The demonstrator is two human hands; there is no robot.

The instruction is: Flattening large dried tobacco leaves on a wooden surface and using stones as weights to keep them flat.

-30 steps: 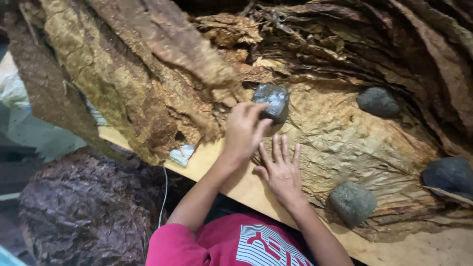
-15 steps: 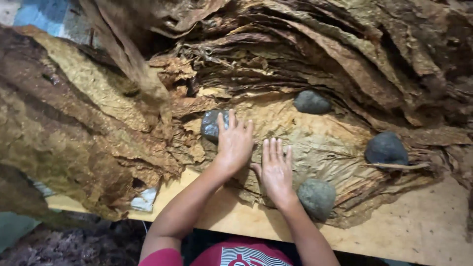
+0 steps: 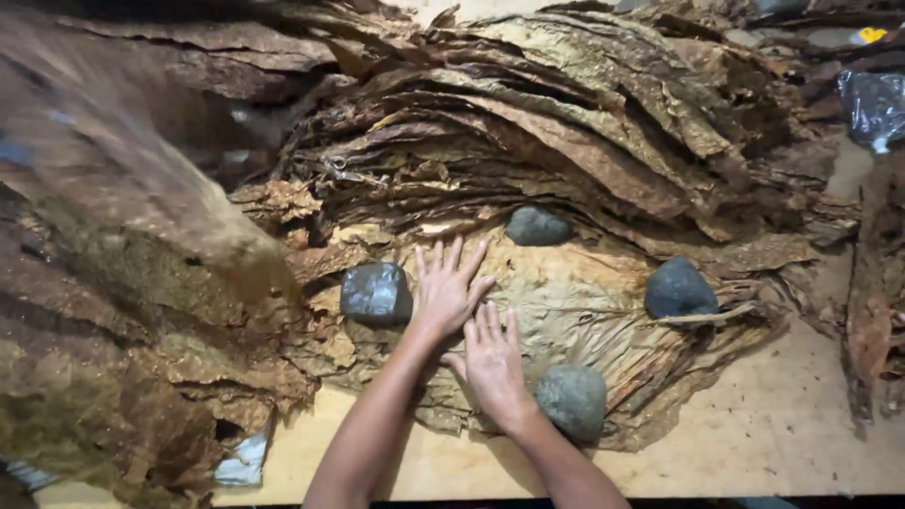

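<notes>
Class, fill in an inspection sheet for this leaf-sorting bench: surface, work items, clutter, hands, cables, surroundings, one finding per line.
Surface: pale wooden bench top, bare along the near edge.
Work items: flattened yellow-brown leaf spread on the bench, with four grey stones on or beside it: left stone, far stone, right stone, near stone.
Clutter: white scrap under the left leaves; clear plastic bag at far right.
Hands: left hand and right hand flat on the leaf, fingers spread, holding nothing.
Cables: nothing seen.
Surroundings: stacks of dried brown leaves behind and a blurred leaf pile at left.
</notes>
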